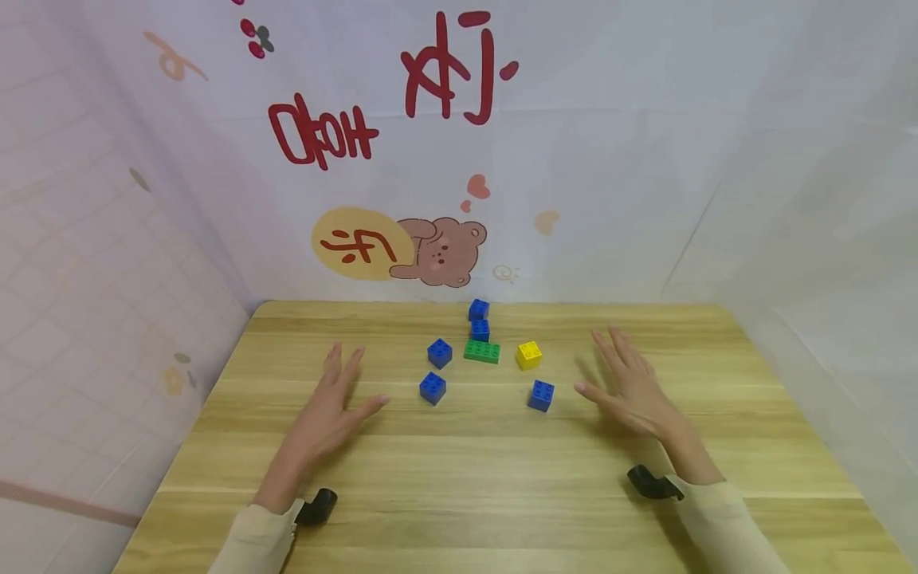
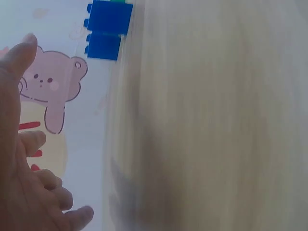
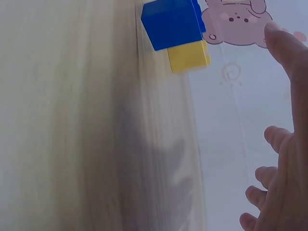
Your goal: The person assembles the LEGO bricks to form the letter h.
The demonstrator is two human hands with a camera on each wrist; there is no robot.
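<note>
Both hands hold nothing, their fingers spread. My left hand (image 1: 331,410) is on the left side of the table, its thumb pointing toward two blue toy bricks, a nearer one (image 1: 433,388) and a farther one (image 1: 440,353). On the right side is my right hand (image 1: 634,392), its thumb close to another blue brick (image 1: 541,395). Behind that brick sits a yellow brick (image 1: 529,355). A longer green brick (image 1: 482,351) lies in the middle, with two more blue bricks (image 1: 480,330) in a row behind it. In the right wrist view, the blue brick (image 3: 173,24) overlaps the yellow one (image 3: 188,56).
The wooden table (image 1: 459,494) meets a white cloth backdrop (image 1: 610,159) along its far edge. A cartoon bear (image 1: 441,251) and red lettering are printed on the cloth. Pale hangings flank the table on both sides. Black straps (image 1: 317,507) show at the wrists.
</note>
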